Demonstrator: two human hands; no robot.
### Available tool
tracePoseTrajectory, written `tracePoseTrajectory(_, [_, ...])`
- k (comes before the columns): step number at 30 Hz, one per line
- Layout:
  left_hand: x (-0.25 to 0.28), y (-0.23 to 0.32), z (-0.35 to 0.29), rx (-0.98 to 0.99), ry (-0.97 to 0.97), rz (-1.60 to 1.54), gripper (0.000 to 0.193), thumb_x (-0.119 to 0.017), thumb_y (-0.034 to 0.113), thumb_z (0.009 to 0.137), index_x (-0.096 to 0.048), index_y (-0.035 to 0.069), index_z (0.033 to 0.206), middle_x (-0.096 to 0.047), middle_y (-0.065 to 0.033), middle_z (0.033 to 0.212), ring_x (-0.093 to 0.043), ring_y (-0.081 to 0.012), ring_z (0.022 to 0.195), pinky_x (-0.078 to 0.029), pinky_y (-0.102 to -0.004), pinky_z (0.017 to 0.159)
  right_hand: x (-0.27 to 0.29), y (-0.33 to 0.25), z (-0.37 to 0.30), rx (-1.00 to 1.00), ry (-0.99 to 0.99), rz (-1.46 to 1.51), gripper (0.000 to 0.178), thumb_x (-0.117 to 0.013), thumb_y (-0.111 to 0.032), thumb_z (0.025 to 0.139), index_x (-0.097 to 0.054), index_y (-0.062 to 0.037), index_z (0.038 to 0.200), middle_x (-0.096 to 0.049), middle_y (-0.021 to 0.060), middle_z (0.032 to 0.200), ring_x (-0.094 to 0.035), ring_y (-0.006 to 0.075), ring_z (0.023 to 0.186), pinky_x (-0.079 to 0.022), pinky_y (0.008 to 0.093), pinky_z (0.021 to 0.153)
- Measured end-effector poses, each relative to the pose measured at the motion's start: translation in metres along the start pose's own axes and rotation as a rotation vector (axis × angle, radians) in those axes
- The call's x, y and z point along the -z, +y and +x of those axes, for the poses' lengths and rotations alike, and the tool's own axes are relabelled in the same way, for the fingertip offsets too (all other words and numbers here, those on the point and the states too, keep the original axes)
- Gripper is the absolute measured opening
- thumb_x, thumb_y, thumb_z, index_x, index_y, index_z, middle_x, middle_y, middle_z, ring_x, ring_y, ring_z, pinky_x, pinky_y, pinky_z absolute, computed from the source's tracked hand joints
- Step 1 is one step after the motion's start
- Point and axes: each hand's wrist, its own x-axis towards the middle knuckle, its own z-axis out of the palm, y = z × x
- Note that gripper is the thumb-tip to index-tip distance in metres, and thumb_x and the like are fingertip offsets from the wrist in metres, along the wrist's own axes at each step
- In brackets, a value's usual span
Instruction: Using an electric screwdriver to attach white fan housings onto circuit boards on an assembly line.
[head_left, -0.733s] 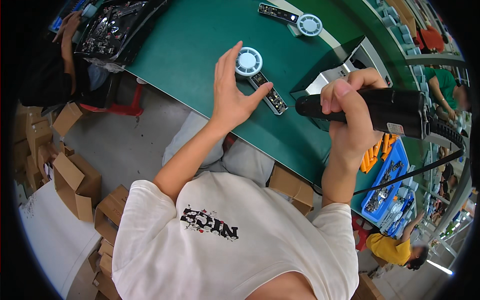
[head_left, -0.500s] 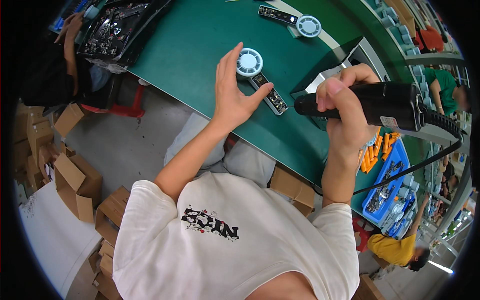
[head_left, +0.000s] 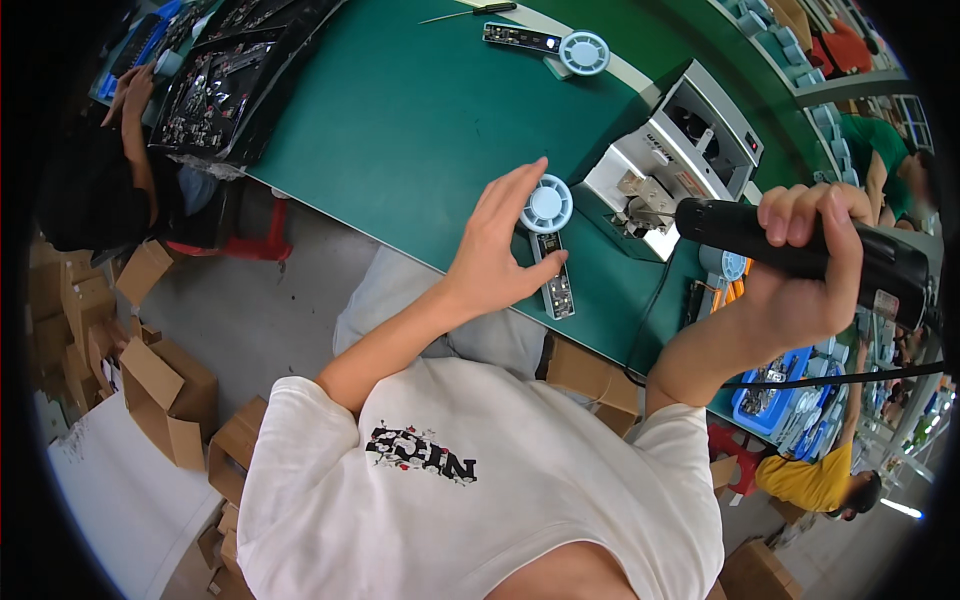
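The fan (head_left: 547, 204) is laid flat on the green table (head_left: 400, 130), near its front edge, with the round grille head pointed away from the person and the handle (head_left: 557, 290) toward the body. Light weight can be judged from its small size and thin-looking, pale blue head. The head looks to be stiff plastic and the handle's silver sides look rigid; some slipperiness may be expected on the smooth surface. The board exposed along the handle is likely the fragile part, so the fan is best taken by the head's rim or the handle's side edges, with pressure kept off the components.

The fan is steadied by the left hand (head_left: 500, 258), which is spread wide: the fingers are held alongside the head and the thumb is laid over the handle. How firmly it is pressed cannot be told.

A black driver (head_left: 735, 225) is gripped in the right hand (head_left: 815, 265), its bit pointed at the front of the silver feeder (head_left: 690, 140); whether contact is made there cannot be told.

Farther out, a second fan (head_left: 583, 53) and a thin screwdriver (head_left: 490, 9) are seen at the table's far side, and parts are heaped in a black tray (head_left: 235, 90) at the left.
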Motion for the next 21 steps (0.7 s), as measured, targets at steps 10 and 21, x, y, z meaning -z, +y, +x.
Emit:
tracePoseTrajectory(10, [0.001,-0.008,0.0,-0.06,-0.003,-0.004,0.089,-0.084,0.015,0.064,-0.044,0.0,0.142,-0.052,-0.021,0.138,-0.051,-0.0361,0.126,-0.04,-0.0428,0.106,-0.021,0.008,-0.007,-0.112,0.056,-0.088,0.016,-0.069,-0.001,0.076,-0.054,0.0045,0.079,-0.049,0.0083,0.06,-0.05,0.0164,0.049,-0.044,0.029,0.05])
tracePoseTrajectory(21, [0.005,-0.007,0.0,-0.02,-0.01,-0.095,0.088,-0.086,0.012,0.063,-0.047,0.007,0.141,-0.051,-0.0164,0.139,-0.049,-0.035,0.127,-0.039,-0.0429,0.106,-0.057,0.008,-0.041,-0.223,-0.147,-0.172,0.012,-0.056,-0.004,0.082,-0.048,0.0013,0.088,-0.049,0.0094,0.061,-0.048,0.0188,0.051,-0.043,0.0352,0.058])
